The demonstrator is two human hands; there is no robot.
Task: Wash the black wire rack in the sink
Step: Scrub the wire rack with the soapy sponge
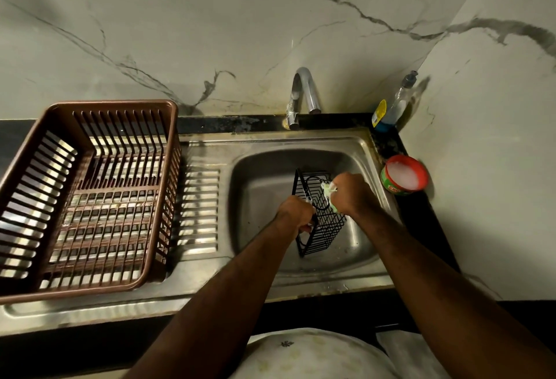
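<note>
The left drainboard of the sink is being filled by the basket, its rim just beside the basin edge. The rack is being held tilted in the basin, with open room to its left and behind. Its left edge is being gripped by the curled fingers of the left hand. A scrubber is being clamped against its right edge by the right hand.

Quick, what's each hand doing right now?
Left hand: grips the black rack over the sink.
Right hand: grips a green scrubber against the rack.
</note>
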